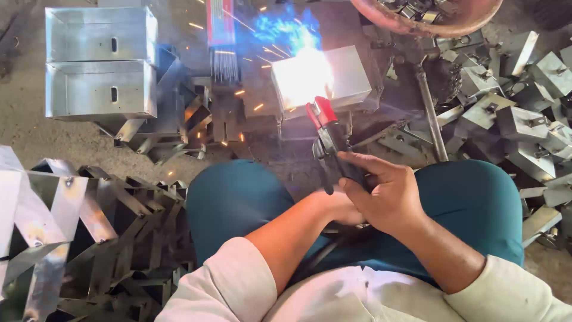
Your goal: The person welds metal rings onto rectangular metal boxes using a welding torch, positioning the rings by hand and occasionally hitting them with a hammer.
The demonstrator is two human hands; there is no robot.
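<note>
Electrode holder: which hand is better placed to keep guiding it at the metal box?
Right, probably. The right hand wraps the electrode holder, whose red-tipped jaws point at the bright arc on the metal box. The left hand sits tucked behind the right one, mostly hidden, seemingly only bracing.

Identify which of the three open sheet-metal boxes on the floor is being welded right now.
The metal box just beyond the electrode holder, lit by the arc; the two stacked boxes at upper left sit dark and untouched.
</note>
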